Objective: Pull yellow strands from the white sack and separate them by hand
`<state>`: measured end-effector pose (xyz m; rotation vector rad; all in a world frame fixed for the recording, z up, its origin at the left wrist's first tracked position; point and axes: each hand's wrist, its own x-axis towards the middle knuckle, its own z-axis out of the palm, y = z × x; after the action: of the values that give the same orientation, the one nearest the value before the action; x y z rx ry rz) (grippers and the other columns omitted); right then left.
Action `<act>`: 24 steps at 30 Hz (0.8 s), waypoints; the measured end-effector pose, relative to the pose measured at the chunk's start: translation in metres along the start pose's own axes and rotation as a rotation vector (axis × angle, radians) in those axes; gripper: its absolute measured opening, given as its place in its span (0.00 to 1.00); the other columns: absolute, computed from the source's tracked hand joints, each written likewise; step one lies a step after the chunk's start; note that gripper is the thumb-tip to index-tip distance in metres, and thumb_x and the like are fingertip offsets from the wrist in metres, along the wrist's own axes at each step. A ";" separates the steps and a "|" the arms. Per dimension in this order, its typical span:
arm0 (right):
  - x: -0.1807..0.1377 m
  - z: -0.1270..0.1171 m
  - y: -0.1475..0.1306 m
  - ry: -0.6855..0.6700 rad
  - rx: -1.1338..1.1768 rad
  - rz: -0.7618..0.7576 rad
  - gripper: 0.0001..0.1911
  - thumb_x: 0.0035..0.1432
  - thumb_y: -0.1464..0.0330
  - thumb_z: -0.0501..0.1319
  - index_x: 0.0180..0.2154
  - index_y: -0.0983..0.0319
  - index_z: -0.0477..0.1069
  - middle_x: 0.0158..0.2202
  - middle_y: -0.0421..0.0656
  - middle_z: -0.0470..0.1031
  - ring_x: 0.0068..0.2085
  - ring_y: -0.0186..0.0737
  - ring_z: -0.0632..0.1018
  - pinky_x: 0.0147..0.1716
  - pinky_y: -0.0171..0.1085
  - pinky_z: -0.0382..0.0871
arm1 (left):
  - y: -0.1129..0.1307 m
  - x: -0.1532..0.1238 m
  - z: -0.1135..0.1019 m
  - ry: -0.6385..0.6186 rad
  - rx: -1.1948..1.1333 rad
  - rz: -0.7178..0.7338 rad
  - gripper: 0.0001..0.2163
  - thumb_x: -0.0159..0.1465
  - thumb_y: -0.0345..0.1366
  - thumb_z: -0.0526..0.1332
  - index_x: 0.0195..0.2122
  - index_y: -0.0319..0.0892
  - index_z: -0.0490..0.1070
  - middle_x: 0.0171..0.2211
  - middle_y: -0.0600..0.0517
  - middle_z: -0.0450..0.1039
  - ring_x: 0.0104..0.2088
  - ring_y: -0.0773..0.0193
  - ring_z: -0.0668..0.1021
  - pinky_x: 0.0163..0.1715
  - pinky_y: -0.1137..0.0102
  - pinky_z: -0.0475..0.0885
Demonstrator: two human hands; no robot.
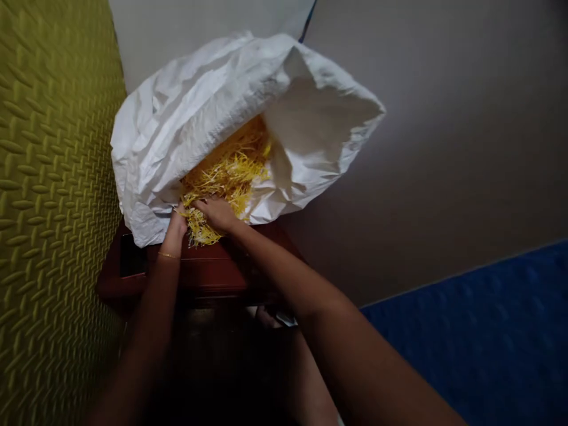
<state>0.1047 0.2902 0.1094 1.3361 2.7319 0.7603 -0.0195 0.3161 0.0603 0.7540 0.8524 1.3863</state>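
Shreds (226,174) between left hand (176,229), right hand (216,214)

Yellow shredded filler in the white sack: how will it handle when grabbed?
The yellow shredded filler likely feels light and floppy, given its thin, curling strands. It will probably clump, as a tangled tuft sits by the left hand and right hand. Loose ends stick out, so it may shed strands.

Dim, soft light here, with the white sack (186,136) glowing brightest at upper centre, no harsh glare; deep shadow swallows the lower middle under the forearms (319,290), and the frame's edges bow and soften.
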 end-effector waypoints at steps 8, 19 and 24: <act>-0.027 -0.035 -0.024 0.137 0.047 0.005 0.29 0.59 0.73 0.50 0.61 0.52 0.50 0.61 0.50 0.55 0.53 0.55 0.65 0.46 0.49 0.60 | 0.055 -0.098 -0.025 0.264 1.004 0.412 0.12 0.57 0.44 0.57 0.27 0.41 0.72 0.31 0.47 0.76 0.38 0.56 0.76 0.39 0.66 0.69; -0.084 -0.066 -0.033 0.525 0.304 0.377 0.26 0.59 0.73 0.45 0.60 0.60 0.51 0.65 0.48 0.48 0.64 0.47 0.51 0.59 0.52 0.50 | 0.076 -0.079 0.057 0.234 1.236 0.966 0.34 0.55 0.43 0.63 0.61 0.43 0.51 0.61 0.41 0.54 0.60 0.48 0.59 0.57 0.56 0.58; -0.042 -0.086 0.009 0.548 0.346 0.510 0.32 0.61 0.60 0.48 0.62 0.66 0.45 0.64 0.55 0.47 0.64 0.55 0.49 0.57 0.56 0.51 | 0.066 -0.065 0.051 0.228 1.287 0.926 0.31 0.57 0.28 0.58 0.61 0.41 0.49 0.58 0.39 0.54 0.57 0.48 0.62 0.55 0.55 0.58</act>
<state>0.1197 0.2276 0.1806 2.2566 3.0556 0.7905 -0.0091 0.2567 0.1474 2.2013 1.7272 1.6115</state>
